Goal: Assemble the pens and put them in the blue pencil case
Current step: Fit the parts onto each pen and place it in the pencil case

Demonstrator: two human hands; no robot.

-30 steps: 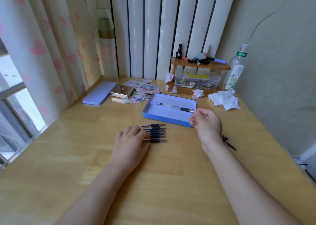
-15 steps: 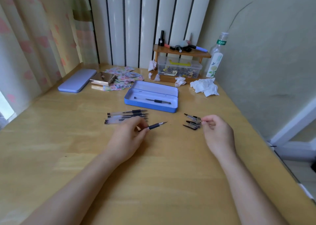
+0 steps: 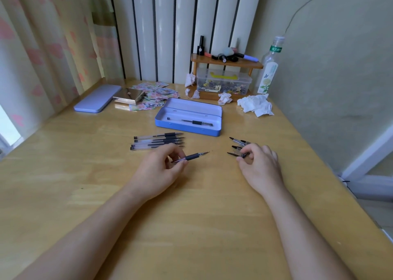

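Pen assembly in progress, one finished pen [image 3: 190, 121] lying in the blue pencil case [image 3: 188, 117].
Left hand [image 3: 158, 170] is pinching an uncapped pen [image 3: 190, 157]; right hand [image 3: 259, 162] is closing on a cap [image 3: 237, 154]; four uncapped pens [image 3: 158, 141] are waiting.

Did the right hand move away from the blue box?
Yes. A second ago it touched the blue pencil case at its front right corner. Now the right hand is off to the right and nearer the person, at the loose pen caps.

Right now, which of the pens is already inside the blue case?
The single capped pen lying lengthwise in the open blue case; the others lie uncapped on the desk or sit in the left hand.
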